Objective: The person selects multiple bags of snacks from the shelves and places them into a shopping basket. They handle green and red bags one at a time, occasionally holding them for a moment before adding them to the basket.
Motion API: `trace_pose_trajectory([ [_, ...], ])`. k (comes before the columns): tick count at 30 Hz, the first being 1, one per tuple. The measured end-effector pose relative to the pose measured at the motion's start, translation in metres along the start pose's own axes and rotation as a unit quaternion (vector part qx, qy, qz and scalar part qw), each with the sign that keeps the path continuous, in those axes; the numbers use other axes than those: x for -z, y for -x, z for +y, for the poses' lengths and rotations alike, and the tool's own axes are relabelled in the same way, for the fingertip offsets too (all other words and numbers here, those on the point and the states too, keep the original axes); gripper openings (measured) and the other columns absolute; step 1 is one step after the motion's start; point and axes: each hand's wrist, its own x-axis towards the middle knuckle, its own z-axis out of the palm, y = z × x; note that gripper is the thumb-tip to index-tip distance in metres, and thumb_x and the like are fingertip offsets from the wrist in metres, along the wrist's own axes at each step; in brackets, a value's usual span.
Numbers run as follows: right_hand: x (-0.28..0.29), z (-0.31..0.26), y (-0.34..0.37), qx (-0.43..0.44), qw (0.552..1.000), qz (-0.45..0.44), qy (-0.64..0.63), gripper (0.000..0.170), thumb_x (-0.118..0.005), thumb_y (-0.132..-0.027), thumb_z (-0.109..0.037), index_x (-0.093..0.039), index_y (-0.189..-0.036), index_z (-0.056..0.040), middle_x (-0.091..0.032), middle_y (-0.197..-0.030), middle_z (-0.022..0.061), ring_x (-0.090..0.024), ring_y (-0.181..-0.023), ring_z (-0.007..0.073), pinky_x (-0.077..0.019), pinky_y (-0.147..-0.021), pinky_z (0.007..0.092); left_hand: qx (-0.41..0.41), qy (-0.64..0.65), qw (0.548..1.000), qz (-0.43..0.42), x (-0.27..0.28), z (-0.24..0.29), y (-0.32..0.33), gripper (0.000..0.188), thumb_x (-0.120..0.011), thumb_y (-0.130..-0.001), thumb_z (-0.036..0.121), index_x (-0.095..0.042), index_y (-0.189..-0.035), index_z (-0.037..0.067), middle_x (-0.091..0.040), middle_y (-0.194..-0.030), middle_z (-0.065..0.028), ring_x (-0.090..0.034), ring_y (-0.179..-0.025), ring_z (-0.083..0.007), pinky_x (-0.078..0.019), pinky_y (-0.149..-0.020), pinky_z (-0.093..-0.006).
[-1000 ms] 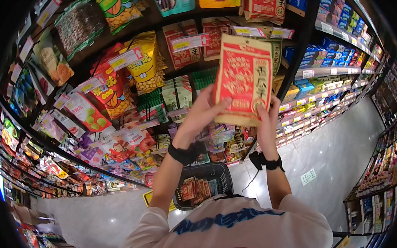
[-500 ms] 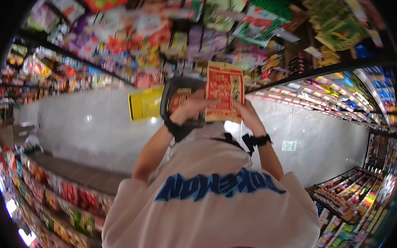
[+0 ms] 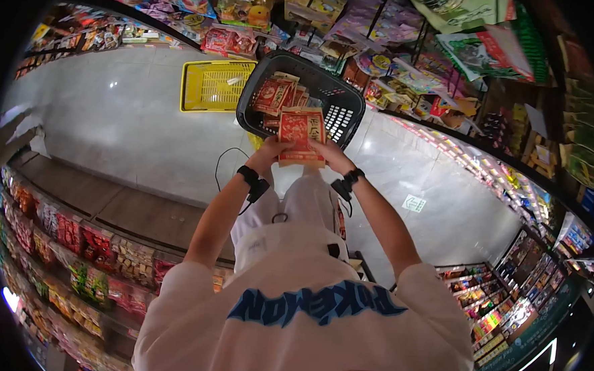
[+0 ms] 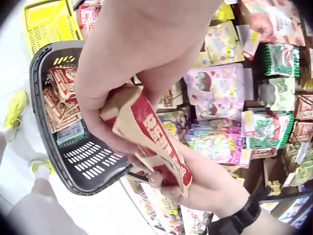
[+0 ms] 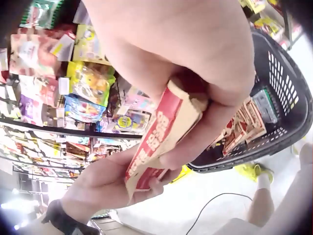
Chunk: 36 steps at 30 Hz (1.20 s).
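Observation:
Both hands hold a red and tan snack packet (image 3: 303,132) by its lower sides, thumbs on the printed face. The left hand (image 3: 266,152) grips its left edge and the right hand (image 3: 337,157) its right edge. In the left wrist view the packet (image 4: 156,132) is seen edge-on, with the fingers wrapped behind it. The black shopping basket (image 3: 359,101) lies just beyond the hands, and the packet overlaps its near rim in the head view. Similar red packets (image 3: 273,93) lie inside, beside a smaller grey-green pack (image 5: 265,105).
A yellow basket (image 3: 215,88) stands on the floor left of the black one. Hanging snack bags (image 3: 465,53) line the shelf ahead. More stocked shelves (image 3: 99,249) stand behind at left. A thin cable (image 5: 212,198) hangs near the legs.
The packet has come down from in front of the upper shelf to the near side of the black basket, held in both hands throughout. The head view has tilted down toward the floor.

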Motion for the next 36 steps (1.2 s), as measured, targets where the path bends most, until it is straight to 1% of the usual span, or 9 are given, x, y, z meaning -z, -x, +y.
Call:
trace_pose_trajectory([
  [9,-0.02,0.057,-0.243,0.075,0.95,0.209,0.218,0.052,-0.072,-0.083,-0.033,-0.056,-0.118,0.0007,-0.067,-0.106,0.0178,-0.065,-0.099,0.0285,-0.051,-0.084,0.0356,-0.086,-0.355,0.877,0.313,0.141,-0.024,-0.213,0.03,-0.067,-0.084,0.006,-0.059,-0.11,-0.004,-0.067,-0.102,-0.0154,-0.069,-0.089,-0.0256,-0.0576,-0.074,-0.0322],
  [13,-0.03,0.092,-0.309,0.008,0.931,0.252,0.265,0.059,-0.074,-0.078,-0.034,-0.052,-0.119,0.0011,-0.064,-0.112,0.023,-0.062,-0.105,0.0368,-0.0502,-0.089,0.0405,0.033,-0.125,0.965,0.228,0.181,-0.022,-0.255,0.038,-0.066,-0.082,0.015,-0.06,-0.115,-0.004,-0.068,-0.104,-0.0176,-0.068,-0.098,-0.028,-0.0557,-0.079,-0.0371],
  [17,-0.031,0.125,-0.344,0.055,0.921,0.288,0.257,0.06,-0.074,-0.076,-0.032,-0.051,-0.12,0.0014,-0.064,-0.111,0.0236,-0.062,-0.103,0.0387,-0.0508,-0.088,0.0422,0.008,-0.507,0.792,0.341,0.162,-0.008,-0.235,0.052,-0.068,-0.073,0.04,-0.066,-0.101,-0.004,-0.066,-0.1,-0.0266,-0.064,-0.101,-0.037,-0.0519,-0.086,-0.0428],
  [23,-0.02,0.112,-0.295,0.19,0.932,0.164,0.262,0.048,-0.059,-0.088,-0.029,-0.049,-0.125,0.0001,-0.064,-0.107,0.0186,-0.063,-0.095,0.0307,-0.0504,-0.082,0.0389,-0.179,-0.587,0.759,0.217,0.144,-0.01,-0.18,0.032,-0.064,-0.077,0.026,-0.067,-0.1,0.004,-0.065,-0.091,-0.0282,-0.064,-0.09,-0.0418,-0.0534,-0.076,-0.0483],
  [28,0.016,0.114,-0.22,0.189,0.97,0.018,0.151,0.04,-0.049,-0.094,-0.013,-0.047,-0.133,-0.0099,-0.063,-0.103,0.0089,-0.06,-0.095,0.0212,-0.0467,-0.084,0.0338,-0.147,-0.637,0.735,0.179,0.098,0.013,-0.115,0.042,-0.063,-0.075,0.024,-0.062,-0.109,0.001,-0.065,-0.099,-0.0253,-0.061,-0.096,-0.0444,-0.0497,-0.084,-0.051],
  [29,0.016,0.075,-0.153,0.167,0.917,0.075,0.354,0.041,-0.05,-0.091,-0.01,-0.05,-0.132,-0.012,-0.064,-0.095,0.008,-0.062,-0.086,0.0199,-0.0493,-0.074,0.0367,-0.148,-0.597,0.767,0.179,0.062,0.034,-0.078,0.036,-0.063,-0.076,0.025,-0.065,-0.105,0.002,-0.066,-0.098,-0.0253,-0.062,-0.097,-0.0428,-0.0501,-0.084,-0.0497],
  [31,0.025,0.013,-0.057,0.183,0.89,0.094,0.406,0.025,-0.055,-0.082,-0.014,-0.062,-0.105,-0.0066,-0.065,-0.08,0.0144,-0.065,-0.076,0.0261,-0.0497,-0.067,0.0385,-0.185,-0.613,0.752,0.156,0.033,0.049,-0.055,0.03,-0.063,-0.078,0.027,-0.069,-0.098,0.006,-0.067,-0.093,-0.0244,-0.063,-0.095,-0.0406,-0.0513,-0.082,-0.047],
  [34,0.078,0.041,-0.045,0.222,0.873,0.161,0.404,0.016,-0.06,-0.086,-0.014,-0.062,-0.098,-0.0036,-0.067,-0.082,0.011,-0.066,-0.074,0.0217,-0.0518,-0.066,0.0349,-0.15,-0.671,0.72,0.093,0.019,0.059,-0.066,0.031,-0.064,-0.079,0.031,-0.07,-0.099,0.008,-0.069,-0.094,-0.0202,-0.066,-0.094,-0.0355,-0.0526,-0.082,-0.0431],
  [36,0.091,0.011,0.018,0.187,0.954,0.175,0.157,0.016,-0.058,-0.088,-0.011,-0.061,-0.102,-0.0043,-0.067,-0.082,0.0066,-0.065,-0.068,0.0156,-0.0519,-0.06,0.0294,-0.27,-0.567,0.778,0.016,-0.018,0.069,-0.059,0.026,-0.065,-0.083,0.023,-0.069,-0.101,0.004,-0.071,-0.094,-0.0144,-0.068,-0.089,-0.0286,-0.0528,-0.078,-0.0373],
])
